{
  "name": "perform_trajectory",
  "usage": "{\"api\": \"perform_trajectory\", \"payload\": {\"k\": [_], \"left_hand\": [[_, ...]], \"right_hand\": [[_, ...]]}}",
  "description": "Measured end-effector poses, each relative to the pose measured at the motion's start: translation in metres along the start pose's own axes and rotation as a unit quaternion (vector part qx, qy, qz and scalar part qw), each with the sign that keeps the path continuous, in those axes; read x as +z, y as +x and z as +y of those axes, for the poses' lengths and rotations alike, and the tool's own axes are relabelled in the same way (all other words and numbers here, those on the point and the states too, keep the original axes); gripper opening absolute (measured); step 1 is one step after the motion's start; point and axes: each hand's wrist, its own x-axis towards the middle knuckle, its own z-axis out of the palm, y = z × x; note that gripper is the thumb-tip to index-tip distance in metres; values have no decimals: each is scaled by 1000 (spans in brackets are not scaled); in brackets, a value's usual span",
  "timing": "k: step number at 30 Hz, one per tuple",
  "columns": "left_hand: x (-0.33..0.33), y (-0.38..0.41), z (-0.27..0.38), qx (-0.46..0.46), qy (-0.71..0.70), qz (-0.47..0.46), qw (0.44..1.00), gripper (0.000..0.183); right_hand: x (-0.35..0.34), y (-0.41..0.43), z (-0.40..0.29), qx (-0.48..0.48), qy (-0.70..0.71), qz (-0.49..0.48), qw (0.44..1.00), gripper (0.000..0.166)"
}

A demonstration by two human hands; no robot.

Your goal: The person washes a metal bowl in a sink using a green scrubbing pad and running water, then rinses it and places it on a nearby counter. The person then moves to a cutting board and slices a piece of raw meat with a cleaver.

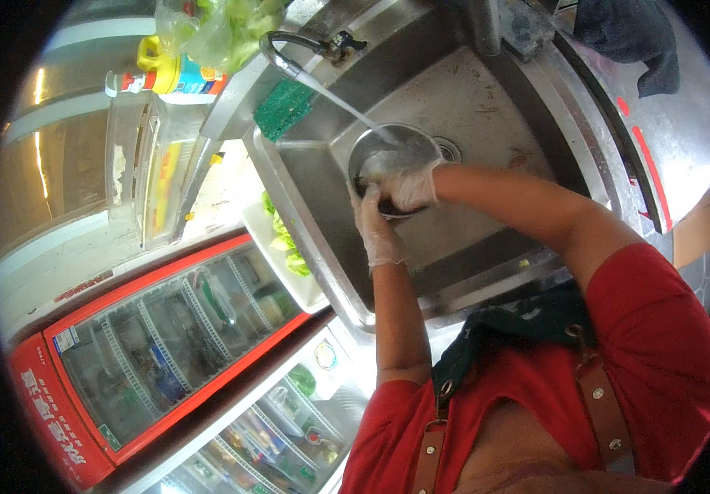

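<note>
A round metal bowl [362, 148] is low in the stainless steel sink [490, 105], beside the drain [448, 148]. Water runs from the curved faucet [281, 58] into it. My left hand [374, 225], in a clear plastic glove, grips the bowl's near left rim, its fingers partly hidden. My right hand [409, 185], gloved too, reaches into the bowl from the right; its fingers are down inside, and whether they hold anything is hidden. Something dark shows in the bowl under my hands, too blurred to name.
A green scouring pad [282, 110] lies at the sink's upper left corner. Left of the sink stand a white tray [313, 296] with leafy greens [284, 238], a yellow-handled bottle [172, 68] and bagged greens [225, 31]. Glass-door fridges [169, 333] stand lower left. A dark cloth [632, 37] hangs upper right.
</note>
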Motion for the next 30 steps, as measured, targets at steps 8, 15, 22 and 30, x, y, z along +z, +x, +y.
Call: {"api": "perform_trajectory", "payload": {"k": [8, 15, 22, 30], "left_hand": [[-17, 17, -23, 81, -56, 28, 995, 73], [-25, 18, -16, 156, 40, 67, 985, 76], [-25, -8, 27, 61, 10, 29, 998, 80], [-36, 11, 21, -42, 2, 77, 996, 79]], "right_hand": [[7, 10, -9, 136, -223, -86, 961, 36], [6, -11, -27, 74, 59, -64, 993, 34], [-20, -25, -21, -28, -522, 13, 853, 18], [-7, -37, -10, 57, -187, 76, 978, 27]]}}
